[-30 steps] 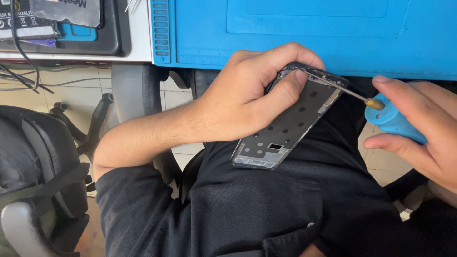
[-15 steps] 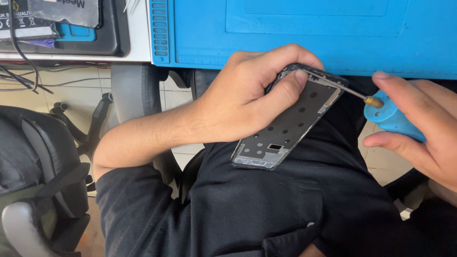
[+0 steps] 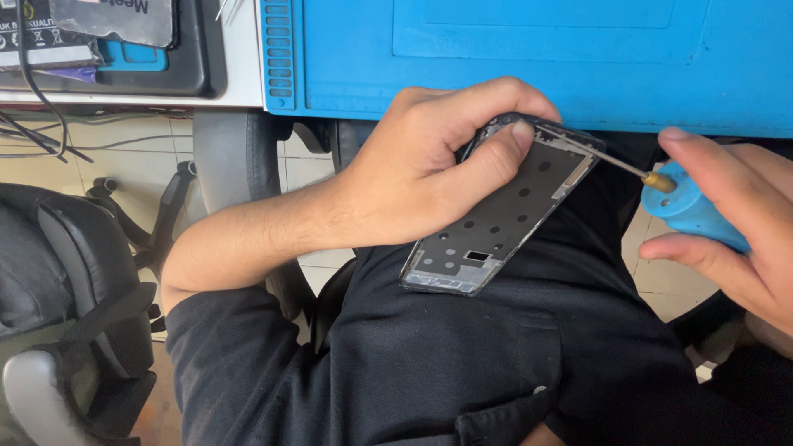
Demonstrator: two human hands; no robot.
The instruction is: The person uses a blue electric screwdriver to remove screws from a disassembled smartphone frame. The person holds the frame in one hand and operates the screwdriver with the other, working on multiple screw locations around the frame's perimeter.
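**Blue, black and grey around the hands**

The work mat point(image 3: 529, 58) on the table is bright blue, with a slightly darker blue rectangle in its upper part and a row of small slots at its left edge. The phone frame point(image 3: 504, 215) is dark grey, with a pattern of small black round holes and a thin silver edge. The screwdriver point(image 3: 694, 211) has a light blue handle, a brass-coloured collar and a silver shaft. The trousers point(image 3: 462, 363) are black. The chair point(image 3: 58, 289) at the left is black and grey. The floor tiles point(image 3: 124, 149) are pale beige. The tray point(image 3: 190, 66) is black on a white table edge.
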